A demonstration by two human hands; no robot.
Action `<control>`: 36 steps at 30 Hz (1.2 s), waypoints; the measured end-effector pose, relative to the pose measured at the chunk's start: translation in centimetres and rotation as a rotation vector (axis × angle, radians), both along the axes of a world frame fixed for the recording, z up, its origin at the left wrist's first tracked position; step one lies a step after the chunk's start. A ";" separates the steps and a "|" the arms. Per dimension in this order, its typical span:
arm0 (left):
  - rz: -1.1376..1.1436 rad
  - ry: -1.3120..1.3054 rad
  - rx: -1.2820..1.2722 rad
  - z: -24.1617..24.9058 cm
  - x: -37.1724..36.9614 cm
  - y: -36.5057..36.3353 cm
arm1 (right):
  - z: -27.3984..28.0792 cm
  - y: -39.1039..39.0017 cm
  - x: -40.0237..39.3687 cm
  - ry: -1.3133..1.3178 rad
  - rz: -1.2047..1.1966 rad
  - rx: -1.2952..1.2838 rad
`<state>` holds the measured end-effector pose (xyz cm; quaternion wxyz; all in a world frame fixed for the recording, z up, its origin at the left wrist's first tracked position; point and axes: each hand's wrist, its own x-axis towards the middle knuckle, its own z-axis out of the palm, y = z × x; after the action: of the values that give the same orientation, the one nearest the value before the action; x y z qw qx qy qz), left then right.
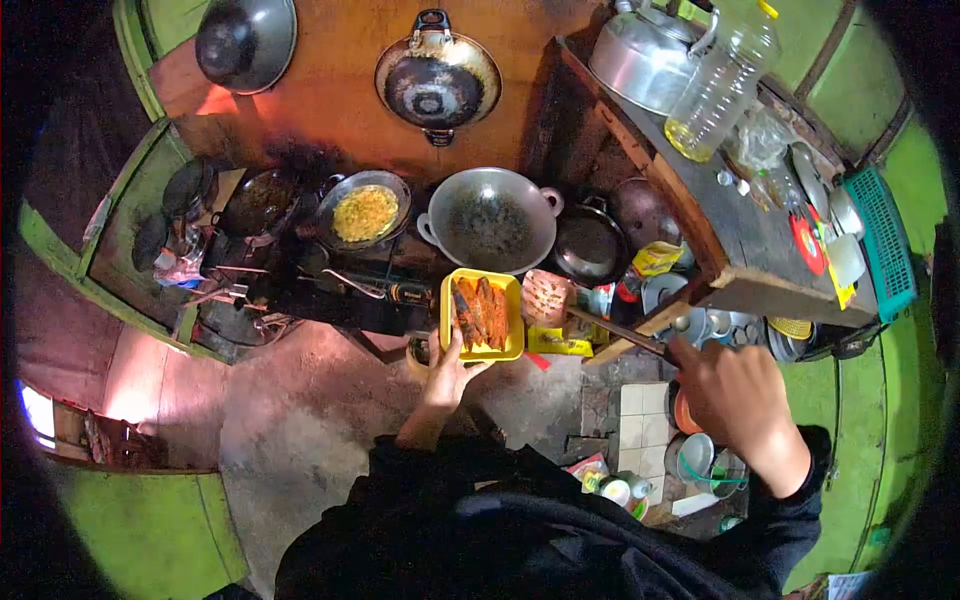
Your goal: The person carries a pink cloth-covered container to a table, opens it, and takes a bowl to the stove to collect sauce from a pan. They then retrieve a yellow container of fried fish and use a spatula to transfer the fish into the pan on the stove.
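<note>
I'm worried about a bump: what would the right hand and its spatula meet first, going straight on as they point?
Ahead of the right hand, its spatula would probably meet the yellow container held in the left hand first, though one view leaves the depth between them unclear.

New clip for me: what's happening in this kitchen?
A person's left hand holds up a yellow container with reddish-orange pieces of food in it. The right hand grips a long-handled slotted spatula, its head just right of the container in view. Beyond them sit a large two-handled wok and, to its left, a smaller pan holding yellow food.
</note>
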<state>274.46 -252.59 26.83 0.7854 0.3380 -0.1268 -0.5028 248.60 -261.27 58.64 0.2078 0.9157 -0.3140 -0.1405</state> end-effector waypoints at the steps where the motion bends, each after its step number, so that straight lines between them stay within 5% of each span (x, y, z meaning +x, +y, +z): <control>1: -0.004 -0.001 0.000 0.1 0.4 -1.2 | 0.1 -1.2 1.2 -0.013 0.079 0.008; 14: -0.078 -0.264 0.272 -1.6 9.8 -13.7 | -4.1 -12.3 17.6 0.052 -0.053 0.215; 24: -0.167 -0.353 0.356 -4.2 20.2 -19.5 | -16.3 -22.2 12.9 -0.153 -0.181 0.514; 25: -0.170 -0.434 0.322 -7.7 21.6 -20.7 | -18.0 -23.1 12.0 -0.211 -0.155 0.555; 27: -0.200 -0.316 0.423 -3.8 21.5 -21.8 | -19.9 -23.8 11.2 -0.285 -0.206 0.622; 31: -0.237 -0.218 0.375 -5.5 23.0 -25.0 | -24.2 -24.7 11.4 -0.593 -0.335 0.861; 36: -0.300 -0.357 0.476 -4.6 23.8 -27.0 | -27.7 -25.4 11.4 -0.573 -0.379 0.780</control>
<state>298.23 -279.62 22.26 0.5669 0.5723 -0.1897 -0.5613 259.97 -286.67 30.91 -0.2725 0.8538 -0.4428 -0.0258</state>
